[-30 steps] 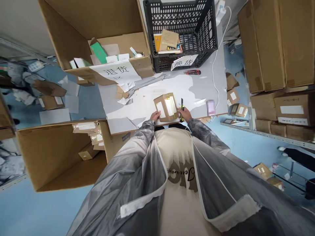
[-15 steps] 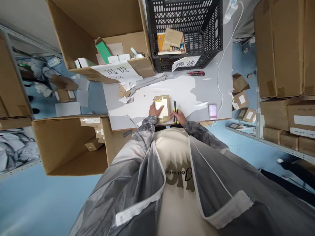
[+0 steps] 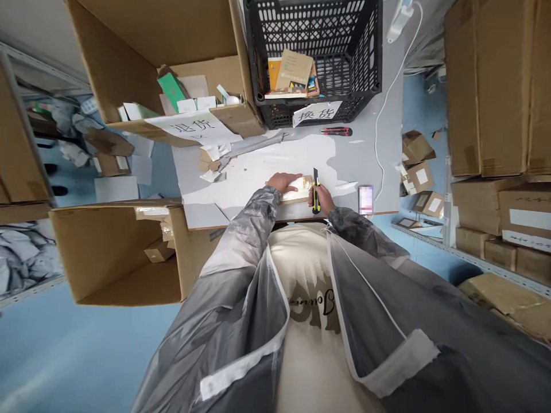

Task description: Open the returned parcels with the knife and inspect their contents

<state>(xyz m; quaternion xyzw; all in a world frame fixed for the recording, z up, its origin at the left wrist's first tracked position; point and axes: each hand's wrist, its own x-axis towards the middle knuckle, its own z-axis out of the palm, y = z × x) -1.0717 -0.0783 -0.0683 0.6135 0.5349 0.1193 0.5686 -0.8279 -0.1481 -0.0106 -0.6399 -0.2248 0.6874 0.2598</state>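
Observation:
A small taped cardboard box (image 3: pixel 297 196) with a pale label lies on the table in front of me, its long side running left to right. My left hand (image 3: pixel 284 182) holds it from the left and far side, fingers reaching across the top. At the box's right end, my right hand (image 3: pixel 324 199) is closed around a yellow-and-black utility knife (image 3: pixel 316 198). The knife's dark blade is out and points away from me. Whether the blade touches the box I cannot tell. Part of the box is hidden under my left hand.
A black crate (image 3: pixel 318 103) with booklets and a large open carton (image 3: pixel 249 117) stand at the back. A red-and-black cutter (image 3: pixel 336 131) lies before the crate. A phone (image 3: pixel 365 199) with a white cable is at right; torn cardboard (image 3: pixel 209 160) at left. Another open carton (image 3: pixel 116 252) stands left.
The box has turned from lengthwise to crosswise. My left hand has moved onto its far side and top. The knife in my right hand has come up to the box's right end.

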